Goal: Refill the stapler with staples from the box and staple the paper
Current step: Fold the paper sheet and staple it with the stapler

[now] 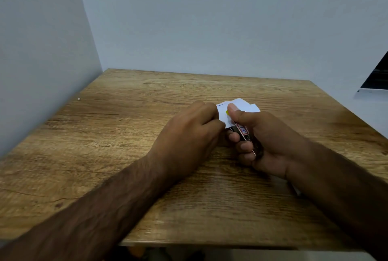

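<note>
My right hand [264, 141] is curled round a small dark stapler [243, 131] that carries a red-and-white label, with my thumb pressed on its front end. A small white paper [241, 106] with a yellow mark sticks out of the stapler's front. My left hand [189, 132] pinches the paper's left edge right beside the stapler. Both hands are over the middle of the wooden table [126, 134]. The staple box is not in view.
Pale walls close the table in at the back and on the left. A tiny white speck [78, 99] lies near the table's left edge. A dark screen-like object [376, 78] stands off the table's right side.
</note>
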### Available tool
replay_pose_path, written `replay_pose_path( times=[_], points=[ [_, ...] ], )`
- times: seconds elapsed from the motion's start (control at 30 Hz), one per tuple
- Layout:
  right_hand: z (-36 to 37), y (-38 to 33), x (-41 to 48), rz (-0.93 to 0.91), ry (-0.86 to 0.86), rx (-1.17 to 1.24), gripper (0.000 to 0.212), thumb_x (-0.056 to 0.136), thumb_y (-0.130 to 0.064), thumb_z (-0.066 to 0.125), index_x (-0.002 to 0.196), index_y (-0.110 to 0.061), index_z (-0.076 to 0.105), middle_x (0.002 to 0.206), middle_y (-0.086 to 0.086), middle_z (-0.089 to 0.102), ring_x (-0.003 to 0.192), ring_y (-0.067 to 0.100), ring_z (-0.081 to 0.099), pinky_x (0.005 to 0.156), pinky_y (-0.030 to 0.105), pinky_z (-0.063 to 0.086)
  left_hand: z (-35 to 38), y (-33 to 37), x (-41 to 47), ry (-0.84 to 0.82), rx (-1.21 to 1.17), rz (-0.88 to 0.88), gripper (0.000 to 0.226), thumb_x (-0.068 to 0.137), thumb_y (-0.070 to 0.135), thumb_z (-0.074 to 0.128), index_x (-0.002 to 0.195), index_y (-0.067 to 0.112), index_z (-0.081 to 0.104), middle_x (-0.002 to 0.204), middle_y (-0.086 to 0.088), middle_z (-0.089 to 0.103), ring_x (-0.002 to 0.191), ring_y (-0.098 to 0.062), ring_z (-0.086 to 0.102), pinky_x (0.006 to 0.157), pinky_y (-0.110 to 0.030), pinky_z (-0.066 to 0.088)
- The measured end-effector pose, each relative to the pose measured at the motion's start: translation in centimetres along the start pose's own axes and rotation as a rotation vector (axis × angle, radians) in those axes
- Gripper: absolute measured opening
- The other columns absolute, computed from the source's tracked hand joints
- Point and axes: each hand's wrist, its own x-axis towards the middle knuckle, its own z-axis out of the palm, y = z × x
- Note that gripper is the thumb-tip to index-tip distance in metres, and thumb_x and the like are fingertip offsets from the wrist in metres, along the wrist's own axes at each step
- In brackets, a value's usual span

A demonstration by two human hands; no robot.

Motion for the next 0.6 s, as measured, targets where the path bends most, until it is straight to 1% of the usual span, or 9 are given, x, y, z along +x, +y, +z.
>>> replay_pose_path(
  times=[0.17, 0.3, 0.4, 0.43, 0.5, 0.6],
  points=[
    [0.11, 0.15, 0.14, -0.054, 0.015, -0.026, 0.034, 0.095, -0.045, 0.059, 0.077, -0.017, 0.062, 0.056, 0.001, 0.051, 0.032, 0.007, 0.037, 0.033, 0.016, 0.030, 0.13, -0.08, -0.03, 0.016, -0.001, 0.005, 0.018, 0.091, 0.005, 0.058, 0.078, 0.000, 0.070, 0.081, -0.013, 0.063, 0.072, -0.029, 0.056, 0.064, -0.046, 0.047],
    [0.18, 0.32, 0.17, -0.054, 0.033, -0.032, 0.034, 0.097, -0.043, 0.057, 0.076, -0.015, 0.059, 0.054, 0.000, 0.051, 0.030, 0.007, 0.037, 0.031, 0.016, 0.030, 0.20, -0.10, -0.04, 0.012, -0.003, 0.012, 0.017, 0.092, 0.007, 0.059, 0.080, 0.001, 0.070, 0.082, -0.013, 0.064, 0.074, -0.030, 0.057, 0.065, -0.046, 0.048],
    [0.27, 0.37, 0.13, -0.065, 0.035, -0.034, 0.028, 0.097, -0.042, 0.058, 0.087, -0.016, 0.063, 0.054, 0.000, 0.052, 0.030, 0.007, 0.038, 0.031, 0.017, 0.031, 0.19, -0.10, -0.05, 0.008, -0.009, 0.011, 0.017, 0.091, 0.007, 0.060, 0.080, 0.001, 0.071, 0.083, -0.013, 0.064, 0.074, -0.029, 0.057, 0.065, -0.045, 0.048],
    [0.31, 0.36, 0.14, -0.065, 0.033, -0.033, 0.028, 0.096, -0.042, 0.058, 0.086, -0.016, 0.063, 0.054, 0.000, 0.052, 0.031, 0.007, 0.038, 0.031, 0.017, 0.031, 0.18, -0.12, -0.06, 0.008, -0.009, 0.009, 0.016, 0.091, 0.006, 0.060, 0.080, 0.001, 0.071, 0.083, -0.012, 0.064, 0.075, -0.029, 0.057, 0.065, -0.045, 0.048],
    [0.36, 0.29, 0.13, -0.051, 0.020, -0.019, 0.032, 0.095, -0.044, 0.059, 0.080, -0.017, 0.061, 0.056, 0.001, 0.052, 0.031, 0.008, 0.039, 0.032, 0.019, 0.033, 0.13, -0.25, -0.06, 0.004, -0.010, 0.002, 0.014, 0.089, 0.005, 0.060, 0.080, 0.001, 0.070, 0.084, -0.012, 0.063, 0.075, -0.028, 0.057, 0.065, -0.045, 0.048],
    [0.32, -0.06, -0.08, -0.003, -0.030, -0.008, 0.042, 0.093, -0.052, 0.059, 0.068, -0.019, 0.064, 0.058, 0.001, 0.052, 0.034, 0.010, 0.041, 0.033, 0.021, 0.035, 0.11, -0.41, -0.04, -0.009, -0.012, -0.017, 0.012, 0.088, 0.004, 0.061, 0.080, 0.002, 0.069, 0.085, -0.012, 0.064, 0.076, -0.030, 0.057, 0.066, -0.046, 0.048]
  ],
)
